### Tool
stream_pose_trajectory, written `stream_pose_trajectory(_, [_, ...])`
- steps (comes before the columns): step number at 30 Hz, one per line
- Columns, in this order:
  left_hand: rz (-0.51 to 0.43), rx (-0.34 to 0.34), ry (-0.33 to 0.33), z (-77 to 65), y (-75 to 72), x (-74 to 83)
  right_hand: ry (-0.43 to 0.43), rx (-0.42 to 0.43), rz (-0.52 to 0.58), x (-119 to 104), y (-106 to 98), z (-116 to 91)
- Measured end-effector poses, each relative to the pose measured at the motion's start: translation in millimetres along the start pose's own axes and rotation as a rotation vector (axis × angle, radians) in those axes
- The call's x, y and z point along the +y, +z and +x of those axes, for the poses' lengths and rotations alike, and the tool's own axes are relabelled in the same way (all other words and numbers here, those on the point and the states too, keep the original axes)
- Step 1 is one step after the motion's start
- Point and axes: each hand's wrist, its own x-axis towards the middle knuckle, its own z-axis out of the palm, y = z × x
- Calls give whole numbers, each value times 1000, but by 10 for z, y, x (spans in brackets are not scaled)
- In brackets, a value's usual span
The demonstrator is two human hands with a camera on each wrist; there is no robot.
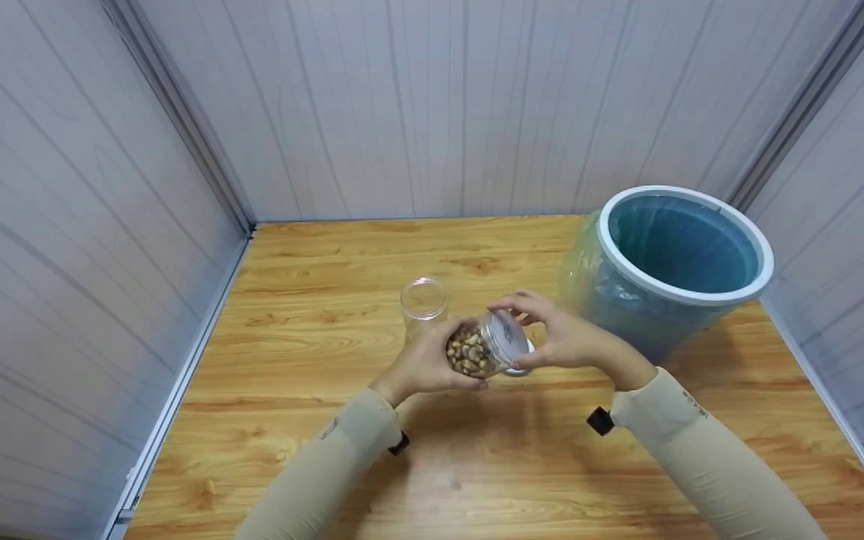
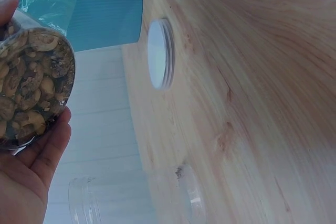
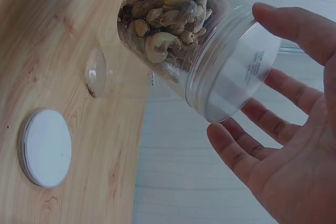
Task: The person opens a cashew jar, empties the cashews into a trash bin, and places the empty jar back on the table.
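A clear plastic jar (image 1: 468, 351) part filled with cashew nuts (image 3: 170, 24) is tilted above the table, its capped end toward the right. My left hand (image 1: 428, 364) grips the jar round its body near the base. At the other end, the thumb and fingertips of my right hand (image 1: 571, 337) hold the edge of the jar's lid (image 3: 244, 74), which has a white face with small print. Just behind my left hand a second clear jar (image 1: 424, 298) stands upright, uncovered, with no nuts visible in it. A loose white lid (image 3: 47, 148) lies flat on the table, partly hidden by my right hand in the head view.
A blue bin (image 1: 619, 322) with a white rim (image 1: 766, 262) and a clear liner stands at the back right, near my right forearm. Pale panel walls (image 1: 432, 112) enclose the wood-grain table (image 1: 289, 330) at the back and both sides.
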Motion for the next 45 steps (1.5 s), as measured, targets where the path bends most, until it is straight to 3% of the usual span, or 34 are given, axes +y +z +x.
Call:
stream_pose_trajectory(11, [1,19,-6,-7,-1,-18,-13,2,6,-11,24,-16])
stream_pose_trajectory(21, [-21,16,-9,-5,-25,15,140,59,-103,-48,73,8])
stream_pose_trajectory(28, [-41,8,-20,-12,-26,18,192,57,-94,-45,81,28])
stream_pose_trajectory(33, [-20,11,-2,-12,-27,7,164,47,-74,-31,70,31])
stream_pose_trajectory(45, [11,24,28,-10,-24,-7,-11,3,0,-12,42,4])
